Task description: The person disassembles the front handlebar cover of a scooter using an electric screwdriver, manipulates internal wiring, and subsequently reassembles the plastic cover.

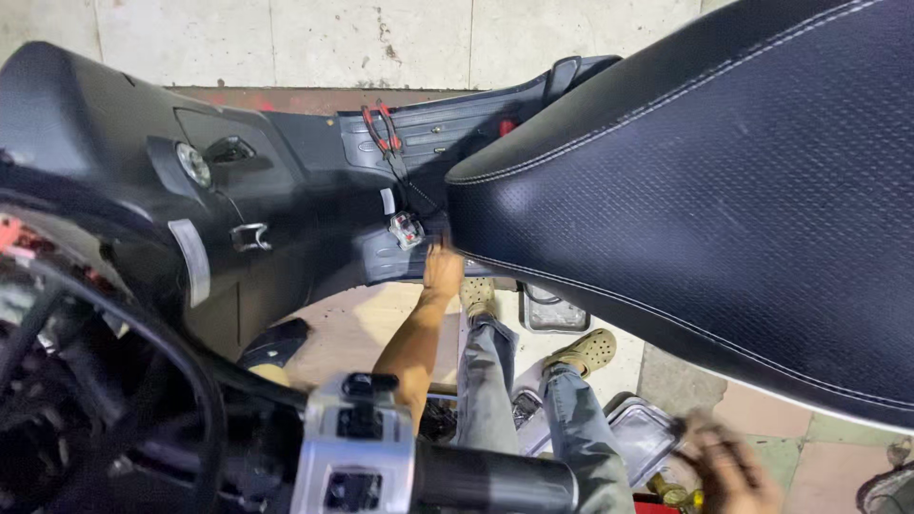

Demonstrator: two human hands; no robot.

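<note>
The person looks down at a black scooter. The left hand (442,269) reaches out to the scooter's floorboard (381,257), near the middle of the view. Its fingers touch the edge of the floorboard, just under the front tip of the big black seat (724,209). I cannot tell how far open this hand is, or if it holds anything. A small silver and red part (407,229) lies on the floorboard, just beside the hand at 11 o'clock from it. Red-handled pliers (383,131) lie farther up, at 12 o'clock.

The right hand (724,466) is low at 5 o'clock in the view. It is blurry, with fingers spread, and nothing shows in it. It is near a shiny metal tray (638,428) on the floor.

The handlebar grip (495,481) with its grey switch box (354,452) sits at 6 o'clock. The person's legs in grey jeans and yellow-green clogs (586,350) stand below the seat
</note>
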